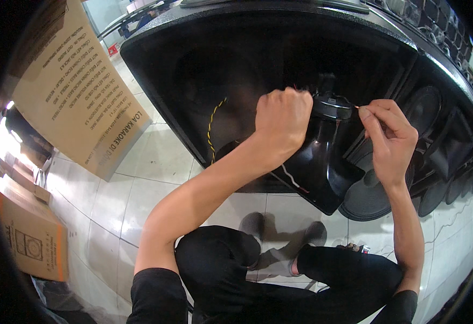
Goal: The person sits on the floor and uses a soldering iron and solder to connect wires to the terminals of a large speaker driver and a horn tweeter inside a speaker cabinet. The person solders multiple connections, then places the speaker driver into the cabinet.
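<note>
A black horn point(320, 162) with a round driver point(332, 109) on its back lies in the open black speaker cabinet point(236, 59). My left hand point(285, 116) is closed in a fist at the driver's left side. Its fingertips are turned away, so what they grip is hidden; a bit of red shows by the knuckles. On the driver's right, my right hand point(392, 137) pinches the end of a thin wire point(356, 107) between thumb and forefinger. A yellow-and-black twisted wire point(210, 127) hangs at the cabinet's left, and a white wire point(290, 177) dangles below my left wrist.
Round black speaker cones point(367, 189) stand close by on the right, with more cabinets behind. A tall printed cardboard box point(80, 92) stands to the left, and another carton point(36, 237) lies lower left. Small items point(358, 248) rest on the tiled floor point(161, 156) near my foot.
</note>
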A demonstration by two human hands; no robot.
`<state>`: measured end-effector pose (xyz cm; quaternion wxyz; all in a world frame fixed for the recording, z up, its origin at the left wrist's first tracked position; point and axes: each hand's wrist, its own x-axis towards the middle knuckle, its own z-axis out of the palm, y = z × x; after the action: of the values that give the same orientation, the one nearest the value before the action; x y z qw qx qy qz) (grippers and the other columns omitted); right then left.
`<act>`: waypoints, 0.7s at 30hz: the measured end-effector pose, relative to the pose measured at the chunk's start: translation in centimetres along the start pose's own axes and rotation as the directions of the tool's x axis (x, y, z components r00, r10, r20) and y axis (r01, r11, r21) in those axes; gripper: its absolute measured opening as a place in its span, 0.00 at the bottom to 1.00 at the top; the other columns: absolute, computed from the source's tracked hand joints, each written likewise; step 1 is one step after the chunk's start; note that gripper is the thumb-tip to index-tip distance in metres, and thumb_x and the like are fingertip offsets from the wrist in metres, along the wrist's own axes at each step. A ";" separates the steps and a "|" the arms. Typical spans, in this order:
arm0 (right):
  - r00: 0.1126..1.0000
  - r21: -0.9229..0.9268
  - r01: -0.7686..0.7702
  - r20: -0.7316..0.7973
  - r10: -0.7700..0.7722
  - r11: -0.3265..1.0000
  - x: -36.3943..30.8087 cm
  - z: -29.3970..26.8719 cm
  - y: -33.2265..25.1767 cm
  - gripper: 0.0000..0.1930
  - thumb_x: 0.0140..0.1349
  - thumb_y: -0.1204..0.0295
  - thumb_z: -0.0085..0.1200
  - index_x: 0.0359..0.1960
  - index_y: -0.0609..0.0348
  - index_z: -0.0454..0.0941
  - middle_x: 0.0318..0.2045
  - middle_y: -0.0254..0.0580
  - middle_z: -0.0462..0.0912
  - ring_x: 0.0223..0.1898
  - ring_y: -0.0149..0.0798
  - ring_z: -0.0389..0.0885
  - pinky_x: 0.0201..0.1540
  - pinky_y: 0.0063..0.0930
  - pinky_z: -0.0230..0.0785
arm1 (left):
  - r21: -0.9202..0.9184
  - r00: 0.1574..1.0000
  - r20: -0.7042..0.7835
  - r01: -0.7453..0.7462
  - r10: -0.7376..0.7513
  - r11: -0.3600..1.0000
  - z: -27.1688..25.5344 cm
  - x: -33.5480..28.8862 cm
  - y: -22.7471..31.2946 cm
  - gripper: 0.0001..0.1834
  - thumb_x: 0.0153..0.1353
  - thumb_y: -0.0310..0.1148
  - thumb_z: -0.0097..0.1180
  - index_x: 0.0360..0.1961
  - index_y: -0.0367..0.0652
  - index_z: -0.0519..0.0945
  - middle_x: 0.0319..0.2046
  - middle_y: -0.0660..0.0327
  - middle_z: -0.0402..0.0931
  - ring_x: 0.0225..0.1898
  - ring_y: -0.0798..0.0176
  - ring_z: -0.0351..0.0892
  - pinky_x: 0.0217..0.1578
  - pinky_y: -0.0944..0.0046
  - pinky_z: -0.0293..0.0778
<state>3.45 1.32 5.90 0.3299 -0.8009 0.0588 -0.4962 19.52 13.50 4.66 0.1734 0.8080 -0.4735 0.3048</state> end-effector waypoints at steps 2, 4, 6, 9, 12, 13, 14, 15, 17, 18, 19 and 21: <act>0.996 -0.099 0.056 -0.064 -0.063 0.994 0.4 -0.1 0.4 0.04 0.59 0.81 0.60 0.34 0.68 0.85 0.31 0.38 0.82 0.29 0.25 0.76 0.32 0.19 0.67 | 0.053 0.986 -0.158 -0.037 0.045 0.998 0.0 1.2 0.1 0.01 0.48 0.25 0.60 0.24 0.40 0.82 0.26 0.49 0.82 0.30 0.50 0.86 0.30 0.56 0.82; 0.975 -0.225 0.163 -0.115 -0.192 0.961 0.9 0.0 1.1 0.03 0.58 0.80 0.61 0.33 0.68 0.85 0.30 0.39 0.82 0.27 0.27 0.77 0.30 0.19 0.68 | 0.003 0.987 -0.145 -0.075 0.074 0.997 -0.7 2.7 -0.3 0.06 0.48 0.25 0.59 0.30 0.37 0.82 0.26 0.49 0.82 0.30 0.49 0.86 0.30 0.55 0.82; 0.966 -0.318 0.167 -0.138 -0.220 0.933 0.9 0.0 2.8 0.03 0.58 0.80 0.62 0.33 0.67 0.85 0.30 0.41 0.82 0.26 0.29 0.78 0.29 0.20 0.68 | 0.011 0.995 -0.059 -0.078 0.079 0.997 -0.6 3.6 0.7 0.09 0.50 0.26 0.58 0.34 0.36 0.82 0.27 0.49 0.82 0.32 0.48 0.86 0.31 0.55 0.82; 0.960 -0.363 0.149 -0.171 -0.223 0.920 0.5 0.3 4.4 0.03 0.56 0.79 0.63 0.31 0.66 0.85 0.31 0.43 0.83 0.24 0.34 0.79 0.27 0.23 0.69 | 0.066 0.992 -0.080 -0.088 0.093 0.994 1.0 4.1 2.4 0.10 0.52 0.26 0.57 0.36 0.35 0.81 0.27 0.47 0.82 0.33 0.45 0.86 0.34 0.52 0.81; 0.964 -0.393 0.115 -0.178 -0.198 0.912 0.1 -0.2 5.0 0.04 0.55 0.79 0.62 0.31 0.66 0.85 0.31 0.44 0.83 0.25 0.35 0.80 0.27 0.24 0.71 | -0.143 0.997 0.069 0.041 -0.032 0.989 1.4 5.7 1.6 0.11 0.56 0.29 0.57 0.38 0.35 0.81 0.29 0.44 0.82 0.36 0.39 0.84 0.39 0.48 0.80; 0.972 -0.382 0.087 -0.170 -0.163 0.920 -0.1 -0.4 4.8 0.04 0.55 0.79 0.62 0.32 0.66 0.85 0.31 0.44 0.83 0.25 0.35 0.81 0.27 0.24 0.71 | -0.228 0.997 0.080 0.018 0.000 0.974 1.2 5.5 1.4 0.12 0.56 0.30 0.57 0.39 0.35 0.82 0.30 0.43 0.82 0.37 0.39 0.84 0.40 0.48 0.79; 0.978 -0.362 0.064 -0.163 -0.131 0.930 -0.3 -0.4 4.7 0.04 0.55 0.79 0.62 0.32 0.65 0.85 0.32 0.44 0.83 0.26 0.35 0.81 0.27 0.24 0.71 | -0.302 0.996 0.086 -0.001 0.029 0.953 0.7 5.1 0.8 0.13 0.57 0.31 0.58 0.41 0.35 0.82 0.32 0.42 0.82 0.37 0.39 0.83 0.40 0.48 0.79; 0.983 -0.343 0.040 -0.156 -0.099 0.938 -0.4 -0.3 4.6 0.04 0.56 0.78 0.62 0.32 0.65 0.85 0.32 0.44 0.83 0.26 0.35 0.81 0.27 0.24 0.71 | -0.375 0.994 0.091 -0.019 0.057 0.927 0.4 4.6 0.6 0.14 0.57 0.31 0.59 0.42 0.34 0.82 0.33 0.42 0.82 0.37 0.38 0.83 0.41 0.48 0.78; 0.985 -0.297 0.023 -0.156 -0.073 0.955 -0.7 -0.3 4.6 0.04 0.56 0.78 0.62 0.32 0.65 0.85 0.32 0.44 0.83 0.26 0.36 0.82 0.27 0.24 0.71 | -0.459 0.996 0.019 -0.065 0.083 0.886 -0.1 4.1 1.2 0.16 0.55 0.33 0.61 0.43 0.34 0.83 0.37 0.41 0.82 0.39 0.39 0.82 0.45 0.50 0.76; 0.986 -0.272 0.015 -0.155 -0.060 0.962 -0.7 -0.2 4.6 0.05 0.56 0.77 0.62 0.33 0.65 0.86 0.32 0.44 0.83 0.27 0.36 0.82 0.27 0.24 0.71 | -0.465 0.992 -0.039 -0.126 0.122 0.876 -0.3 4.0 1.1 0.17 0.55 0.32 0.61 0.44 0.35 0.83 0.37 0.41 0.82 0.40 0.39 0.82 0.45 0.51 0.76; 0.986 -0.268 0.013 -0.156 -0.056 0.963 -0.7 0.0 4.6 0.05 0.56 0.77 0.62 0.33 0.65 0.86 0.32 0.44 0.83 0.27 0.36 0.82 0.27 0.24 0.71 | -0.467 0.983 -0.098 -0.184 0.157 0.865 -0.6 4.0 0.9 0.17 0.55 0.32 0.62 0.45 0.35 0.83 0.38 0.42 0.82 0.41 0.40 0.82 0.46 0.51 0.76; 0.987 -0.257 0.010 -0.156 -0.051 0.966 -0.7 0.7 4.8 0.05 0.56 0.76 0.62 0.33 0.65 0.86 0.32 0.44 0.84 0.27 0.35 0.82 0.26 0.23 0.71 | -0.501 0.967 -0.099 -0.253 0.236 0.827 -1.2 3.8 0.4 0.16 0.57 0.30 0.60 0.46 0.35 0.83 0.39 0.43 0.82 0.44 0.43 0.81 0.49 0.53 0.75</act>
<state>4.76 -1.78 2.36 0.2106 -0.7949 0.1363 -0.5525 20.18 11.49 8.00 0.3483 0.6606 -0.6337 0.2017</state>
